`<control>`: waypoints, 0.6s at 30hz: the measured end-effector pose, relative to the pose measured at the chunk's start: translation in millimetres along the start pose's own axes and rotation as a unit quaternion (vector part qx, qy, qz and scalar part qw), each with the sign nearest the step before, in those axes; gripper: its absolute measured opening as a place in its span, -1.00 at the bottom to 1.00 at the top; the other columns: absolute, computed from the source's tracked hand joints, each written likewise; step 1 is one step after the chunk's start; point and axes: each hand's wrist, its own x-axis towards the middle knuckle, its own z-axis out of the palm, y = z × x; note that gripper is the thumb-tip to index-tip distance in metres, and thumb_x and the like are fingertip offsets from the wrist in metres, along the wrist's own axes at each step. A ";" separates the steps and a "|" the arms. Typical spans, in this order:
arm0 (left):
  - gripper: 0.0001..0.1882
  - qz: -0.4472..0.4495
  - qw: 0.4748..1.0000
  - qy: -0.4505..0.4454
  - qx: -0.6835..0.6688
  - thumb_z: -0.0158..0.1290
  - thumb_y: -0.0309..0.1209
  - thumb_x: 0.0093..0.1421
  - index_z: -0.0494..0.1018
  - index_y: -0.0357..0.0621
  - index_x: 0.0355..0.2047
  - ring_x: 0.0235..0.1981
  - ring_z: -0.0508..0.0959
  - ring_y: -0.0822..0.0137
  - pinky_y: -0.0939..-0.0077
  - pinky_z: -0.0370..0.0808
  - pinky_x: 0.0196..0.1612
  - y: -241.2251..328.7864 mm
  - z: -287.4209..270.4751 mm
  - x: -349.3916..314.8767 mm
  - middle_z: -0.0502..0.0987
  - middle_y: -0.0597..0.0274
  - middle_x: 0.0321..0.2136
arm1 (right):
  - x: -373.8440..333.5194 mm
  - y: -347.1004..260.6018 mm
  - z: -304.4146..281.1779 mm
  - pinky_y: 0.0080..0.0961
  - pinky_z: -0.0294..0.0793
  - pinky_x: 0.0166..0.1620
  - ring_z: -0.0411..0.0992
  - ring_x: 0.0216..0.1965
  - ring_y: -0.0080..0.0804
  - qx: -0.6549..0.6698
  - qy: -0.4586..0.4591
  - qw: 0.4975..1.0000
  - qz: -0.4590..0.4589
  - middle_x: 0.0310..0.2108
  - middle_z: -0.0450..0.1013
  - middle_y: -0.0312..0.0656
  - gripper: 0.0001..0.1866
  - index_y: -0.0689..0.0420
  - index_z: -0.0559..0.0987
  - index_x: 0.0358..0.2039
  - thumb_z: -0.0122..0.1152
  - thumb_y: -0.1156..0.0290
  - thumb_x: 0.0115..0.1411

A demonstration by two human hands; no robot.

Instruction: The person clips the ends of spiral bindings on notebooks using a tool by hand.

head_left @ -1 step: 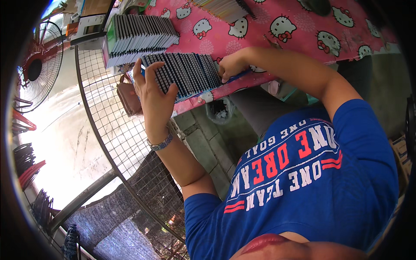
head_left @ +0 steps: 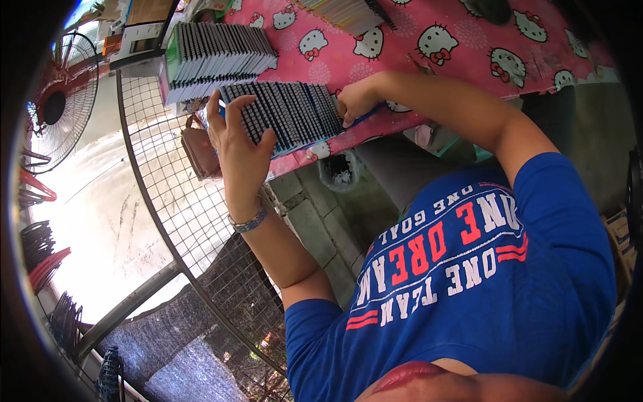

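A tightly packed row of spiral-bound notebooks stands on the pink table, dark coils facing up. At its left end my left hand is open, fingers spread and thumb apart, the fingertips by the outer notebooks. My right hand is at the row's right end with its fingers curled in against the last notebook. What those fingers pinch, if anything, is hidden. A strip of blue cover shows beneath this hand.
Another stack of coil-bound notebooks stands beyond my left hand. More bound pads lie at the far side of the patterned pink tablecloth. A brown bag hangs by the wire mesh. A fan is at far left.
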 end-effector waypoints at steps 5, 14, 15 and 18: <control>-0.42 -0.005 1.000 0.003 -0.002 0.16 -0.50 -0.15 0.40 0.02 -0.01 0.31 0.09 -0.25 -0.05 0.10 0.30 3.5 -1.0 1.0 0.08 -0.12 0.29 | -1.8 23.8 10.2 0.09 0.29 0.08 0.41 0.03 -0.20 -0.238 0.209 0.924 -0.215 -0.14 0.48 -0.24 -0.59 -0.02 0.59 -0.20 0.38 0.13 -0.09; -0.41 -0.003 1.000 -0.003 -0.004 0.15 -0.50 -0.15 0.40 0.03 0.00 0.32 0.08 -0.26 -0.06 0.10 0.30 1.1 0.4 1.6 0.08 -0.13 0.29 | -8.4 24.6 22.3 0.14 0.26 0.06 0.35 0.10 -0.21 -0.262 0.231 0.915 -0.202 -0.07 0.44 -0.28 -0.53 -0.07 0.57 -0.16 0.43 0.12 -0.14; -0.41 0.001 1.000 0.002 -0.003 0.14 -0.50 -0.15 0.40 0.03 0.00 0.32 0.07 -0.26 -0.06 0.10 0.30 0.4 0.7 1.0 0.08 -0.13 0.29 | -7.5 23.9 21.2 0.14 0.26 0.06 0.35 0.10 -0.21 -0.262 0.231 0.915 -0.202 -0.07 0.44 -0.28 -0.53 -0.07 0.57 -0.16 0.43 0.12 -0.14; -0.41 -0.007 1.000 -0.002 0.003 0.15 -0.50 -0.15 0.40 0.03 0.00 0.32 0.07 -0.26 -0.07 0.09 0.30 1.3 -0.2 0.9 0.07 -0.13 0.29 | -0.3 14.4 13.5 -0.05 0.28 0.04 0.38 0.04 -0.20 -0.247 0.184 0.937 -0.166 -0.10 0.45 -0.22 -0.54 -0.03 0.59 -0.11 0.36 0.11 -0.04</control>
